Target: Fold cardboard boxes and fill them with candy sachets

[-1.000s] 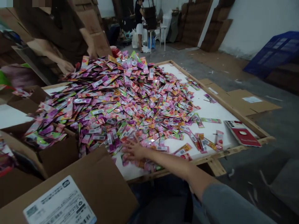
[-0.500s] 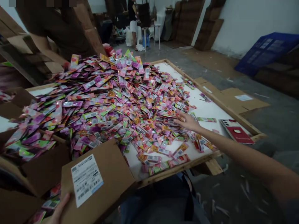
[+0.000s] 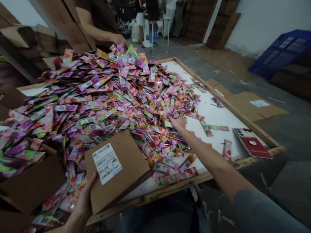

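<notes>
My left hand [image 3: 84, 199] grips the left edge of a cardboard box [image 3: 131, 155], its thumb beside a white shipping label [image 3: 107, 163]. The box is tilted at the near edge of the table; its opening is hidden from me. My right hand [image 3: 178, 121] reaches into the right side of a large heap of small glossy sachets [image 3: 102, 94], pink, purple, green and orange. Its fingers curl around a few sachets, purple ones among them, and the fingertips are partly hidden. Loose sachets [image 3: 187, 163] lie on the white tabletop [image 3: 213, 113] near my forearm.
A wooden rim [image 3: 201, 81] edges the table. A phone in a red case [image 3: 252, 144] lies at the right corner. Open cartons [image 3: 34, 184] stand at left. Across the heap a co-worker's hand [image 3: 119, 39] touches sachets. Flattened cardboard [image 3: 255, 105] is on the floor.
My right hand has moved left, deeper into the heap, and its fingers have closed in. The box in my left hand has shifted up and right. The co-worker's arm has moved right along the heap.
</notes>
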`<state>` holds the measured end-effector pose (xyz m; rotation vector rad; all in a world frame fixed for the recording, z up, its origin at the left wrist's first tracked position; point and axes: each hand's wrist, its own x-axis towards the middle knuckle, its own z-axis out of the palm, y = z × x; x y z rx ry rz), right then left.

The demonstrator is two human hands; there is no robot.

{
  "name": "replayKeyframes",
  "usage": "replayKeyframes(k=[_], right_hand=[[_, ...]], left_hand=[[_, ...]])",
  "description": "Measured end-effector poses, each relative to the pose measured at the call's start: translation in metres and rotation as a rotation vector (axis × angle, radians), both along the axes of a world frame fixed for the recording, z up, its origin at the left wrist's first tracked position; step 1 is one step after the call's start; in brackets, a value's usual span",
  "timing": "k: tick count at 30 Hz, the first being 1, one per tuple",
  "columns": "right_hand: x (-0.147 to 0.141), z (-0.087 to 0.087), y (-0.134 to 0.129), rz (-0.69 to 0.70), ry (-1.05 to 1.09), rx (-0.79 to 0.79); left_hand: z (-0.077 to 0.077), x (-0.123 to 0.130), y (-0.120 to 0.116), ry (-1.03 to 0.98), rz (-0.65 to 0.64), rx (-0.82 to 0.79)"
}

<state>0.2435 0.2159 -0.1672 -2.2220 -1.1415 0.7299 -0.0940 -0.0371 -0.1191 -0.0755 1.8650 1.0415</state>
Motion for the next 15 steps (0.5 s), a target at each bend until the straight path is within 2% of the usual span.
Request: replayKeyframes(k=[3,7,10,15], right_hand=[[-0.019,-0.009,-0.020,-0.021,0.080,0.047],[-0.039,-0.015,-0.040,0.087,0.205,0.137],[-0.047,-0.017,-0.056,0.156,0.247,0.200],[-0.048,-0.021,-0.084,0.345,0.337,0.344]], left_hand=[[-0.008,0.017,0.009,-0.137,-0.039,0.021],[-0.021,0.035,0.014,-0.115,-0.036,0.142],[-0.025,0.038,0.012,-0.103,-0.041,0.194],[-0.023,0.033,0.007,-0.187,-0.063,0.136]])
